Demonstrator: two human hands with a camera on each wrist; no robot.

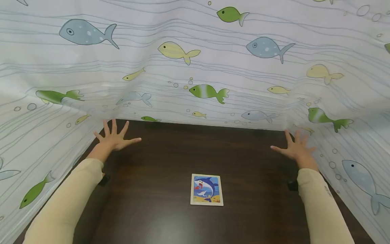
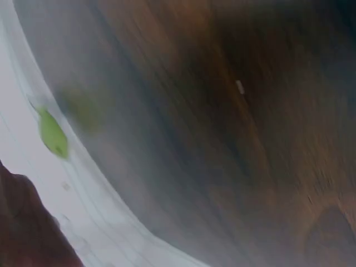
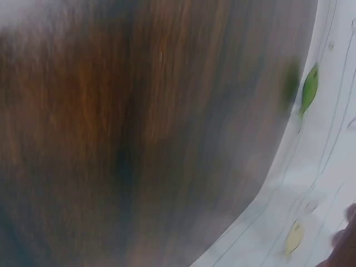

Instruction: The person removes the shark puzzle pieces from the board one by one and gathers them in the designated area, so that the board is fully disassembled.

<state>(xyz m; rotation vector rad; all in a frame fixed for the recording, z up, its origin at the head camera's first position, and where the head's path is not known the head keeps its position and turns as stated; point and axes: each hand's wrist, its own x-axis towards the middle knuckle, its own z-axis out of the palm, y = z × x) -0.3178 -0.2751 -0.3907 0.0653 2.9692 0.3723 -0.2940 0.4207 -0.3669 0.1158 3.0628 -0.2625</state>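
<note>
A small square picture (image 1: 207, 190) with a pale frame lies flat on the dark wooden table (image 1: 164, 156); it shows a blue and white sea animal. My left hand (image 1: 113, 138) is at the table's far left corner with its fingers spread, holding nothing. At the far right corner my right hand (image 1: 296, 147) has its fingers spread too and is empty. The picture lies between the two forearms, nearer to me than both hands. Part of the left hand (image 2: 30, 222) shows in the left wrist view, and a bit of the right hand (image 3: 344, 242) in the right wrist view.
A white sheet (image 1: 213, 71) printed with blue, green and yellow fish stands round the far edge and both sides of the table. Dark devices sit at the left wrist (image 1: 104, 180) and the right wrist (image 1: 293, 185). Light reflects on the table's near part.
</note>
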